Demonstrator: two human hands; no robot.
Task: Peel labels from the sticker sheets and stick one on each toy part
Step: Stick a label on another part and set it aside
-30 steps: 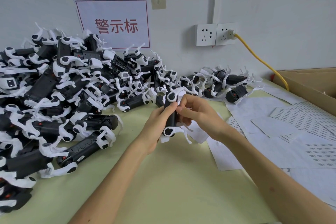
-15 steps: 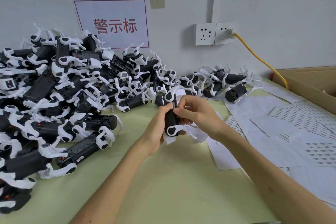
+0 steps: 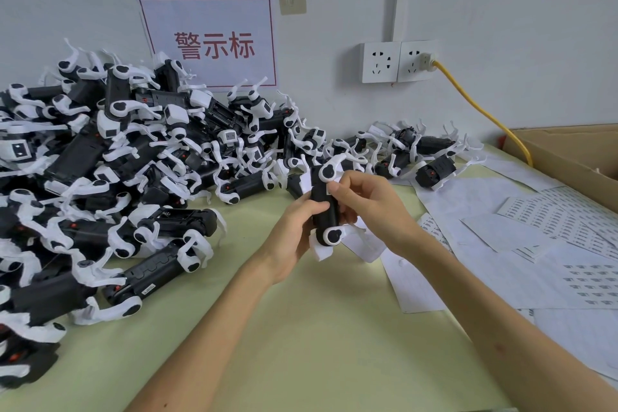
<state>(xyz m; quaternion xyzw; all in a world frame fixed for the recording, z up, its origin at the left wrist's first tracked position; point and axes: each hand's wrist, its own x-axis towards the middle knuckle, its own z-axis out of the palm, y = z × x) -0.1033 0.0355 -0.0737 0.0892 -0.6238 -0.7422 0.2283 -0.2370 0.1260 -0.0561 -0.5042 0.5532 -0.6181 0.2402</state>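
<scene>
A black toy part with white legs (image 3: 325, 211) stands upright above the middle of the table, held between both hands. My left hand (image 3: 294, 231) grips its lower body from the left. From the right, my right hand (image 3: 364, 207) curls around it, thumb pressing on a small label near its top. A big pile of the same black-and-white toy parts (image 3: 127, 170) covers the left side. Sticker sheets (image 3: 568, 224) with rows of small labels lie on the right.
More toy parts (image 3: 424, 157) lie along the wall behind my hands. A cardboard box (image 3: 575, 157) stands at the far right, with a yellow cable (image 3: 481, 110) running to a wall socket. Bare green table (image 3: 317, 344) lies in front of me.
The toy part has been turned more upright and lifted slightly. My right thumb has moved onto its upper body, pressing the label there.
</scene>
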